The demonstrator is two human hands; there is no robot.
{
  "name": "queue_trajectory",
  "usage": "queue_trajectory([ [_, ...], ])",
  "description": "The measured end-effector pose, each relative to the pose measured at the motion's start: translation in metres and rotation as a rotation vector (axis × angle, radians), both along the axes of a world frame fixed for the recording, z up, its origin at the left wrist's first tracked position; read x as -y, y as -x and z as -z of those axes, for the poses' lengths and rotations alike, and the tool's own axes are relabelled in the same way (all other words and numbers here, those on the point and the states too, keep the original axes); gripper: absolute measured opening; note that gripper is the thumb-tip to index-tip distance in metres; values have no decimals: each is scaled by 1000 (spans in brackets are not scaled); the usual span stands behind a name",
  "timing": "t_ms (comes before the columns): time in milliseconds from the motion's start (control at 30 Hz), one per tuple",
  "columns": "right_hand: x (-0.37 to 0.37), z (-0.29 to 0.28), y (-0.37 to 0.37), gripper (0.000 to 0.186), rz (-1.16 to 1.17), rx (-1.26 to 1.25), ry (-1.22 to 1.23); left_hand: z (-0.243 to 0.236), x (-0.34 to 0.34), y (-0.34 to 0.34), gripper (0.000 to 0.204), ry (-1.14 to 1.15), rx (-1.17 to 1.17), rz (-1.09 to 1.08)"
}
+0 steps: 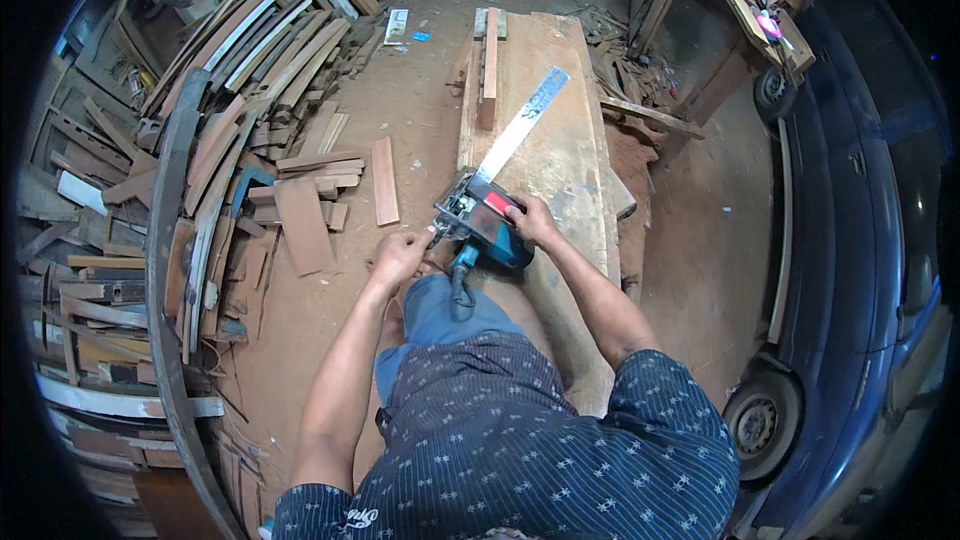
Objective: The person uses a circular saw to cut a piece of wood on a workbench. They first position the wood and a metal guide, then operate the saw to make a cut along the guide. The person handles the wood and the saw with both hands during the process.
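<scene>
A teal and black power saw (511, 247), which looks like a circular saw, rests tilted at the near end of the wooden bench (570, 240), by my lap. My right hand (533, 220) grips its right side, thumb and fingers near a red patch on the flat plate. My left hand (402, 258) is closed in a pinch at the saw's left edge; whatever lies between the fingertips is too small to name. A flat metal strip (525, 125), perhaps a ruler, runs from the saw's plate across the bench top. The saw's cord hangs over my leg.
Narrow wooden pieces (489, 70) lie along the bench's far left edge. Stacked boards and offcuts (305, 210) fill the left side, with a loose plank (385, 181) on the floor. A blue vehicle (835, 310) stands at the right, a cluttered wooden stand (745, 10) at the far right.
</scene>
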State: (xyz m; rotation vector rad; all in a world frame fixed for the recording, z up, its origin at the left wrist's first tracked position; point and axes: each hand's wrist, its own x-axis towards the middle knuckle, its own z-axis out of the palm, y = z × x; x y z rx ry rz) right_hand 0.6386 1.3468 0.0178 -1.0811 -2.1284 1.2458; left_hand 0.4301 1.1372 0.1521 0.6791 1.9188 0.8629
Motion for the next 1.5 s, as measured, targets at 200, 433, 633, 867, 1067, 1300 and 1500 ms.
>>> queue_trajectory([
  [200, -4, 11, 3, 33, -7, 24, -108, -22, -10, -8, 49, 94, -578, 274],
  [433, -8, 7, 5, 35, -63, 0, 37, -42, -12, -19, 45, 137, -923, 466],
  [633, -3, 0, 6, 31, -70, 16, 31, -20, -26, -12, 41, 145, -894, 429],
  [867, -6, 8, 2, 33, -6, 43, -7, -28, -25, -33, 19, 130, -994, 440],
  [1067, 4, -14, 8, 34, -39, 59, -12, -20, -18, -30, 23, 92, -1028, 428],
  [1300, 7, -13, 3, 31, -9, 52, -53, -42, -7, -28, 47, 71, -809, 386],
  [1500, 7, -8, 7, 32, -27, 36, -92, -15, -5, -17, 67, 67, -642, 211],
])
